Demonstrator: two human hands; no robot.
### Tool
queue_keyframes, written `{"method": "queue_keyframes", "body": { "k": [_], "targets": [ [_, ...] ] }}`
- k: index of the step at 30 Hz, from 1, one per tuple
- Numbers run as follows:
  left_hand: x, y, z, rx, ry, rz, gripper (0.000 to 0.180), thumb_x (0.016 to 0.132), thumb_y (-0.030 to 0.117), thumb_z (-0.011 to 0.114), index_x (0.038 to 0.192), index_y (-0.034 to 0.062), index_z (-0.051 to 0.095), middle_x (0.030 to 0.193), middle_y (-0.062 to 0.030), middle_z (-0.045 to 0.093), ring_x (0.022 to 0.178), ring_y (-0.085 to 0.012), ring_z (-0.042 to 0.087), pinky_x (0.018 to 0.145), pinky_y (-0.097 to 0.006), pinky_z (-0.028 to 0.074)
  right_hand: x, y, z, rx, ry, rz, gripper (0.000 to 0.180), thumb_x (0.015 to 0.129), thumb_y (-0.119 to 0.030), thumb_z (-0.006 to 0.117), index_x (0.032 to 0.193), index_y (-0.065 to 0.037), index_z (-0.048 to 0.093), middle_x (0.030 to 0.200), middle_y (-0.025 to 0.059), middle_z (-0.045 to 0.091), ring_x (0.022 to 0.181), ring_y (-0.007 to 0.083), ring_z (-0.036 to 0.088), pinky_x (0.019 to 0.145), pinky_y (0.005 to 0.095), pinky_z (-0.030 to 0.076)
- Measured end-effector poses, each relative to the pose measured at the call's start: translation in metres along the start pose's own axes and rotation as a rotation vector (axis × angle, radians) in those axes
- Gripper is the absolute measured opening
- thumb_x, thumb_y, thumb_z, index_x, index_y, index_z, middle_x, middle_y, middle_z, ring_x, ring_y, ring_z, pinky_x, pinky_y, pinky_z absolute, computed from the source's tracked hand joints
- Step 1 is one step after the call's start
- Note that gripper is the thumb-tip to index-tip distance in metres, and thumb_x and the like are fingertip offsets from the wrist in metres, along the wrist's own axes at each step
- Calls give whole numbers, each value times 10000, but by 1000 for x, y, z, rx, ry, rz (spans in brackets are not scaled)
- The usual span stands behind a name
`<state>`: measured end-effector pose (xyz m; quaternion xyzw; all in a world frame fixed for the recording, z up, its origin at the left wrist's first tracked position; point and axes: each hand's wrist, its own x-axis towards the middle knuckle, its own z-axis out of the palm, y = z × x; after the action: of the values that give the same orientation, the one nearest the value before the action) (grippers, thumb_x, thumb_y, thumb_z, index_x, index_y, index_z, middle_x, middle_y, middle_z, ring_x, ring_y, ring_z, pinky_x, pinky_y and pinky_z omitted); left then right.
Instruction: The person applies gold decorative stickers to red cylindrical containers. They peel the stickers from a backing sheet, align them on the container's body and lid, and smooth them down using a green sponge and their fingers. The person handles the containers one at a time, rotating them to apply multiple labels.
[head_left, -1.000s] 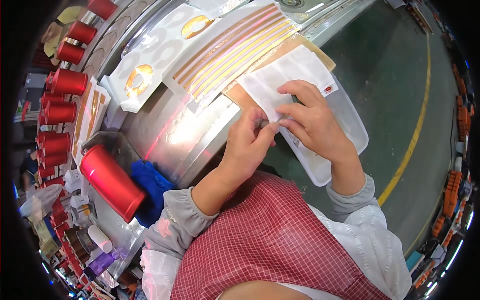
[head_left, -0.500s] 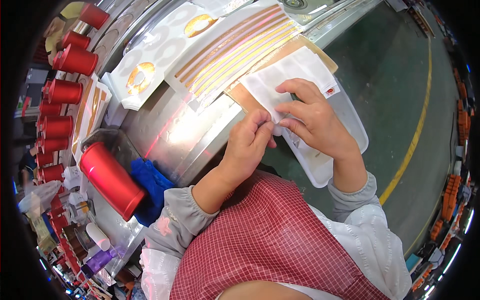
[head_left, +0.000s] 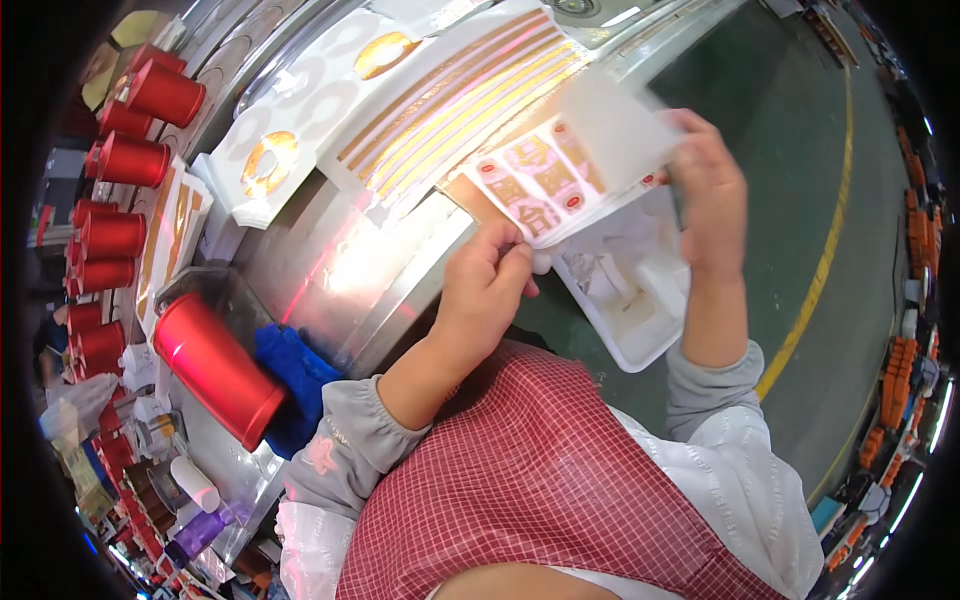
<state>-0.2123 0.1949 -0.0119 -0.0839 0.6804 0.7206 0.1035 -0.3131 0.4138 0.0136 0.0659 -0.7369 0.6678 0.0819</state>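
Note:
My left hand [head_left: 485,285] is closed, thumb and finger pinching the near corner of a sheet of gold, pink and red stickers [head_left: 535,180]. Raised at the far right of this sheet is a translucent white sheet [head_left: 620,125], blurred by motion. My right hand [head_left: 710,195], also blurred, grips its right edge; the fingertips are partly hidden. Under the stickers lies a tan board [head_left: 470,195]. Beneath my hands and to the right is a white plastic tray [head_left: 640,350] with crumpled pale scraps in it.
Sheets with gold stripes [head_left: 460,95] and gold rings [head_left: 270,165] cover the metal table [head_left: 320,245]. Left of me, a red metallic canister [head_left: 215,370] lies tilted beside a blue cloth [head_left: 295,380]. More red canisters [head_left: 113,235] line the left. A yellow line [head_left: 820,285] crosses the green floor.
My right hand has moved right, lifting the translucent sheet off and uncovering the printed stickers. My left hand keeps its pinch at the near corner. The view has shifted slightly.

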Motion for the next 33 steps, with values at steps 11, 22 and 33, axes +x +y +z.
{"method": "queue_keyframes", "body": {
  "k": [11,22,33],
  "targets": [
    [20,31,-7,-156,31,-201,308,937,179,520,1174,-17,515,916,-122,665,558,-130,640,378,-182,382,-21,133,-165,-467,517,650,233,894,-241,565,965,-46,672,990,95,622,924,224,619,677,362,525],
    [10,5,0,-208,81,44,275,957,99,467,1214,2,496,956,-107,650,629,-115,639,461,-176,431,16,54,-28,-577,-34,-45,408,720,-363,803,910,-33,657,1215,168,514,1138,287,517,966,376,413],
    [9,3,-1,-338,104,-5,247,960,98,451,1187,7,483,1002,-121,647,667,-146,657,483,-203,454,20,60,-1,-155,112,47,178,850,-206,704,900,-51,633,1257,73,488,1107,161,486,956,300,379]
  ]
}}
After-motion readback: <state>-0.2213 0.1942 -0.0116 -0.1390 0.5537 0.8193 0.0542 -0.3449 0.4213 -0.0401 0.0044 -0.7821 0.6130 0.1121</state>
